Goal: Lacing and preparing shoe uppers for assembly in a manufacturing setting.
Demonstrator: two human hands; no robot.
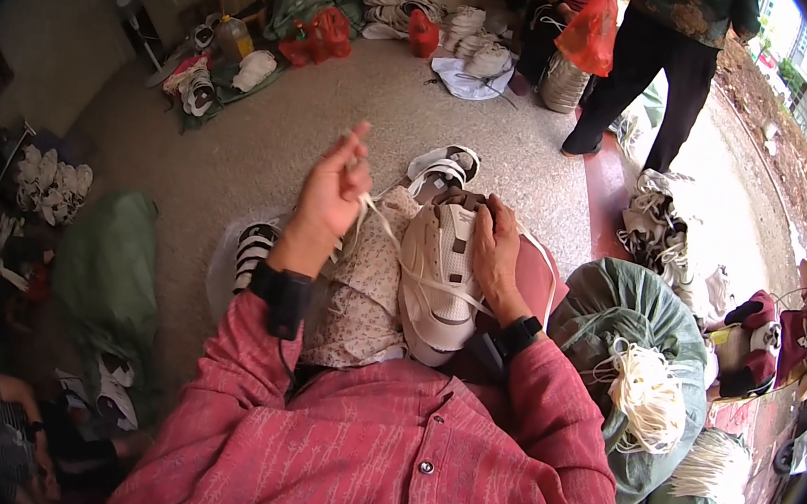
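A cream and brown sneaker [445, 275] rests on my lap, its toe toward my body. My right hand [496, 250] grips it along its right side near the collar. A pale shoelace [383, 221] runs from the shoe up to my left hand [335, 195], raised to the left of the shoe with fingers curled around the lace. Another length of lace lies loose across the toe. Beneath the shoe is a floral cloth [365, 293] over my leg. Just beyond my knees, another sneaker [444, 169] stands on the floor.
At my right, a bundle of cream laces [649, 400] sits on a green sack [609, 302]. A second lace bundle [714, 472] lies lower right. On the left stands a green sack [107, 266]. Shoe stacks [399, 0] and red bags [321, 37] line the far wall; a person [663, 67] stands ahead.
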